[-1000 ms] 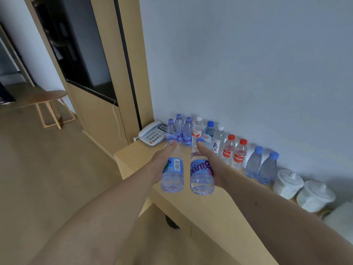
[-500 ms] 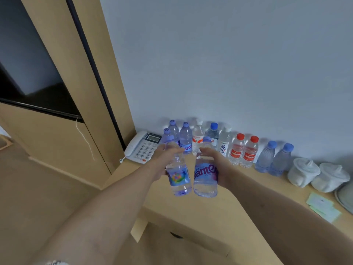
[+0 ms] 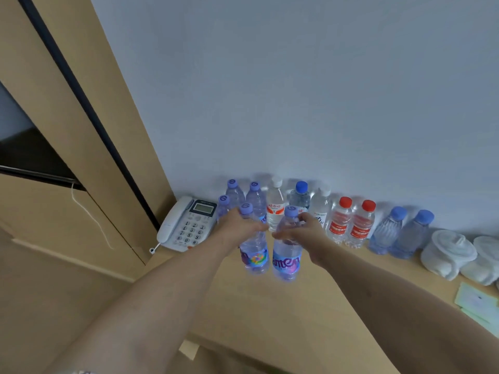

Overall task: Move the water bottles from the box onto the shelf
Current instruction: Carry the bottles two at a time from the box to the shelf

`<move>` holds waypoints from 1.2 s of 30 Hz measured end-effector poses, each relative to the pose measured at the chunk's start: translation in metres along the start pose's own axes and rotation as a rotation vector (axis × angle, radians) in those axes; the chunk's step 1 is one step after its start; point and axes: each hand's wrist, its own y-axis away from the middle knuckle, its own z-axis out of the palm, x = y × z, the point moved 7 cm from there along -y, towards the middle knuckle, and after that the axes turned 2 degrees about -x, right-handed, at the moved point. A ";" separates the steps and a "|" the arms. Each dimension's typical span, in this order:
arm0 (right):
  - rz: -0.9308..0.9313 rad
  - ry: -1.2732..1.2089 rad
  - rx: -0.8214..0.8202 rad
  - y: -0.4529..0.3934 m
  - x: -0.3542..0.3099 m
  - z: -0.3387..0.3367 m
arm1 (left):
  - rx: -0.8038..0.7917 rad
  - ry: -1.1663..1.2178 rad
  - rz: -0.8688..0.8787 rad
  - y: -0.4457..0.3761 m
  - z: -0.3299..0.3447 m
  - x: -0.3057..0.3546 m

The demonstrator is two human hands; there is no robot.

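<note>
My left hand grips a clear water bottle with a purple cap and a colourful label. Beside it, my right hand grips a second purple-capped bottle with a purple label. Both bottles are upright, side by side, at or just above the wooden shelf, in front of a row of several bottles standing against the wall. I cannot tell whether their bases touch the wood. The box is out of view.
A white desk telephone lies at the shelf's left end. To the right of the bottle row stand two red-capped bottles, two blue-capped bottles and two white lidded cups. Pale paper notes lie at the right edge.
Both hands have carried their bottles forward and closer to the row at the wall. The view has moved nearer to the shelf and turned slightly right.
</note>
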 end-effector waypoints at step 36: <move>-0.189 0.679 0.249 -0.036 -0.038 0.035 | -0.084 -0.898 0.513 -0.058 0.009 0.050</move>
